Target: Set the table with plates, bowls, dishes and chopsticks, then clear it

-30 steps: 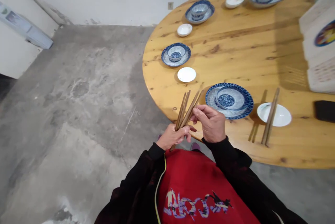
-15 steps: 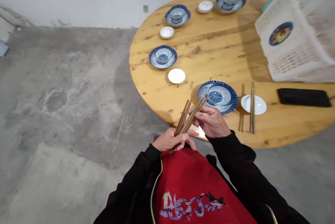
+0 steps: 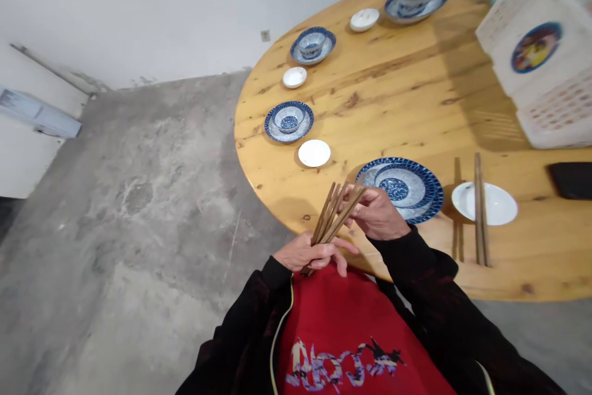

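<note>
A bundle of wooden chopsticks (image 3: 327,215) is gripped near its lower ends by my left hand (image 3: 314,253), in front of the red shirt. My right hand (image 3: 377,210) pinches the upper part of some of these chopsticks, fingers closed. Just beyond my right hand lies a blue-and-white plate with a bowl (image 3: 398,185) on it, partly covered by the hand. To its right, a pair of chopsticks (image 3: 481,216) rests across a small white dish (image 3: 504,204). Another small white dish (image 3: 314,153) sits beyond the bundle.
Along the round wooden table's (image 3: 402,93) far left side stand more blue-and-white plates with bowls (image 3: 289,121) and small white dishes (image 3: 295,77). A white plastic basket (image 3: 513,93) stands at the right, with a black phone (image 3: 571,179) near it. Concrete floor (image 3: 152,228) lies to the left.
The view has shifted, so the basket and phone sit further right, partly out of frame. Both hands stay on the chopstick bundle, whose tips are fanned slightly differently.
</note>
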`<action>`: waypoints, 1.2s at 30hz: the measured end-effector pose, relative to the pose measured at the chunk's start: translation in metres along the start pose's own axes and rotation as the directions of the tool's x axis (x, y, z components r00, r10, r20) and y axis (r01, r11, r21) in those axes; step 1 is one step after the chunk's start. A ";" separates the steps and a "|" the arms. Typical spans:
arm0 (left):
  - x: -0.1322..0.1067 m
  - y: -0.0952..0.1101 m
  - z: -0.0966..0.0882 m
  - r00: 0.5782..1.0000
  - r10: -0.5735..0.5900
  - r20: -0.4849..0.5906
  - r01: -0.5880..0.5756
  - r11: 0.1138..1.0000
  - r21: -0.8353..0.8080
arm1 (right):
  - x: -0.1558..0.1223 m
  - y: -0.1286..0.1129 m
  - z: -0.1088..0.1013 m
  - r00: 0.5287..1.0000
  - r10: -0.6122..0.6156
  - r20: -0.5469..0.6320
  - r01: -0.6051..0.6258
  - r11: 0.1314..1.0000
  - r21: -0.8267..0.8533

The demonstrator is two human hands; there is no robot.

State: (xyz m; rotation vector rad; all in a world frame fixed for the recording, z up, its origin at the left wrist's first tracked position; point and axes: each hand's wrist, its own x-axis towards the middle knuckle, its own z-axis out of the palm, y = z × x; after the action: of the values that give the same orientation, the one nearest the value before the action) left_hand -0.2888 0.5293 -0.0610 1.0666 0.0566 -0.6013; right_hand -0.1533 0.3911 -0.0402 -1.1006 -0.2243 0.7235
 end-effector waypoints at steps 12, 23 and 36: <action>0.020 0.013 -0.024 0.997 -0.078 -0.015 0.077 0.995 -0.061 | 0.022 0.012 -0.015 0.994 -0.067 -0.084 0.064 0.997 -0.042; 0.004 0.066 -0.128 0.994 -0.075 -0.079 0.098 0.934 0.343 | 0.073 0.022 0.050 0.941 -0.249 -0.231 0.168 0.932 -0.322; -0.019 0.102 -0.224 0.979 -0.137 0.151 0.092 0.958 0.271 | 0.097 0.041 0.142 0.768 -0.383 -0.512 0.062 0.841 -0.537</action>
State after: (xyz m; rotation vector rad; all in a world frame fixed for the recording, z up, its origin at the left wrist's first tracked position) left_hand -0.2011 0.7591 -0.0848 1.2716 -0.1128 -0.8194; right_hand -0.1691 0.5662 -0.0283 -1.7108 0.0163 0.0432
